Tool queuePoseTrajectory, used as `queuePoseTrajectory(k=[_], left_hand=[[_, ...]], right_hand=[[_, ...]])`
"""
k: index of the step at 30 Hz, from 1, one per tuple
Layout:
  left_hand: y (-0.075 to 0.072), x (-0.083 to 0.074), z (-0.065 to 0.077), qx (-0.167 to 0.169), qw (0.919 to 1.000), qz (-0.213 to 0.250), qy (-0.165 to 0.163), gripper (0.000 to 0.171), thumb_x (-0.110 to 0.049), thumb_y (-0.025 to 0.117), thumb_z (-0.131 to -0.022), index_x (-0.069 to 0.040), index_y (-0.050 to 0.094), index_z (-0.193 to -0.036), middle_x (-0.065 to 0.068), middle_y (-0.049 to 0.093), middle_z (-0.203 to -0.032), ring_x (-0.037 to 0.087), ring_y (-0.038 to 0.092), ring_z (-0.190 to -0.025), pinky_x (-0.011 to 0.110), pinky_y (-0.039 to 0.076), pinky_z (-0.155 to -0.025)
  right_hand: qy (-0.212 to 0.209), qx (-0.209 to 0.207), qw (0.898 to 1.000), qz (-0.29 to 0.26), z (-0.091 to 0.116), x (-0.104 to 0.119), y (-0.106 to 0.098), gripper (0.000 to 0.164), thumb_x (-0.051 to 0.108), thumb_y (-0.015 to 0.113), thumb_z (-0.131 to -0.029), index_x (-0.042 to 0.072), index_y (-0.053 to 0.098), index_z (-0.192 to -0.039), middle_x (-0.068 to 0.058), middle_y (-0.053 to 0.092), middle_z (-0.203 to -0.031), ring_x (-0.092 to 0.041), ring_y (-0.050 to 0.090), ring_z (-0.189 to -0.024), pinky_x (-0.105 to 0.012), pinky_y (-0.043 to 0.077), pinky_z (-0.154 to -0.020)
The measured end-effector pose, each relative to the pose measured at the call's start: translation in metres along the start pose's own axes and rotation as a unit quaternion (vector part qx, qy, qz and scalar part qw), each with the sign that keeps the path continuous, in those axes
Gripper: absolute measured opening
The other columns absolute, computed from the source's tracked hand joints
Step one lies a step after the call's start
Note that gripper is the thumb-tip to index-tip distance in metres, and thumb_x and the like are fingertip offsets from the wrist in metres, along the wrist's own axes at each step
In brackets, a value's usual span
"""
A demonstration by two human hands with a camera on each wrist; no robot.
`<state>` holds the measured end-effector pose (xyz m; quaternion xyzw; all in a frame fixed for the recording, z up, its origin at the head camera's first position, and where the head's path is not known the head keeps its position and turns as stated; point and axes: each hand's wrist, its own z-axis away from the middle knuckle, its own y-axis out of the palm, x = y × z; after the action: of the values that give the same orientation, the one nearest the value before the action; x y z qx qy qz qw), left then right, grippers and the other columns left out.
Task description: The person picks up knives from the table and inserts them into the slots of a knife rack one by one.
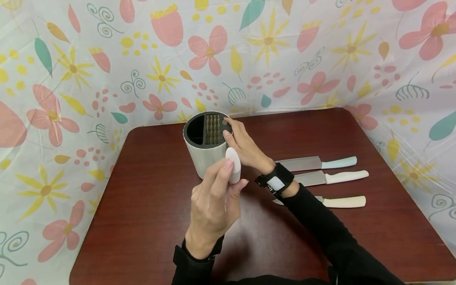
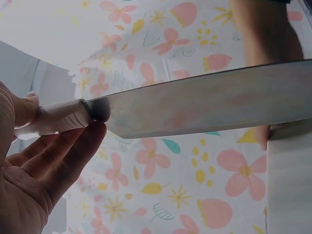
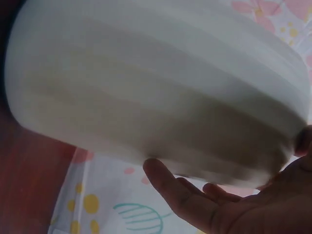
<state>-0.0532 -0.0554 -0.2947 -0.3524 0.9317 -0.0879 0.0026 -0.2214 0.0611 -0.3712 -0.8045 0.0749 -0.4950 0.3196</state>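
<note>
My left hand (image 1: 213, 202) holds a knife by its pale handle (image 2: 63, 118), the handle's white butt facing the head camera. In the left wrist view the broad blade (image 2: 204, 100) reaches right, over the top edge of the knife block; in the head view the hand hides it. A round white knife block (image 1: 199, 156) with a black top stands on the table, one side of the top an open compartment, the other slotted. My right hand (image 1: 246, 146) grips the block at its right rim, with fingertips on the black top. In the right wrist view, fingers (image 3: 170, 187) touch the white wall.
Three more knives lie on the brown table (image 1: 149, 209) to the right: one with a pale blue handle (image 1: 340, 162), one with a white handle (image 1: 347, 176), a smaller one with a cream handle (image 1: 344, 202). My right forearm passes over their blades. A flowered cloth (image 1: 221, 91) hangs behind.
</note>
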Motion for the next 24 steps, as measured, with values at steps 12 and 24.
queuePoseTrajectory(k=[12, 24], left_hand=[[-0.001, 0.012, -0.01, -0.029, 0.9992, -0.004, 0.028, 0.034, -0.012, 0.064, -0.1, 0.01, 0.051, -0.123, 0.024, 0.066, -0.097, 0.028, 0.07, -0.084, 0.031, 0.061, -0.066], [-0.004, 0.019, -0.016, -0.041, 0.9983, 0.011, 0.039, 0.035, -0.012, 0.065, -0.099, 0.009, 0.05, -0.123, 0.025, 0.067, -0.097, 0.029, 0.071, -0.082, 0.031, 0.062, -0.067]], right_hand=[[0.052, -0.002, 0.998, -0.024, 0.002, 0.0, 0.012, 0.054, 0.054, 0.024, -0.109, 0.037, 0.014, -0.159, -0.01, 0.036, -0.152, -0.024, 0.053, -0.116, -0.051, 0.048, -0.097], [0.076, -0.03, 0.996, -0.019, 0.002, 0.001, 0.016, 0.049, 0.05, 0.021, -0.109, 0.04, 0.017, -0.156, -0.007, 0.039, -0.15, -0.022, 0.055, -0.11, -0.049, 0.049, -0.09]])
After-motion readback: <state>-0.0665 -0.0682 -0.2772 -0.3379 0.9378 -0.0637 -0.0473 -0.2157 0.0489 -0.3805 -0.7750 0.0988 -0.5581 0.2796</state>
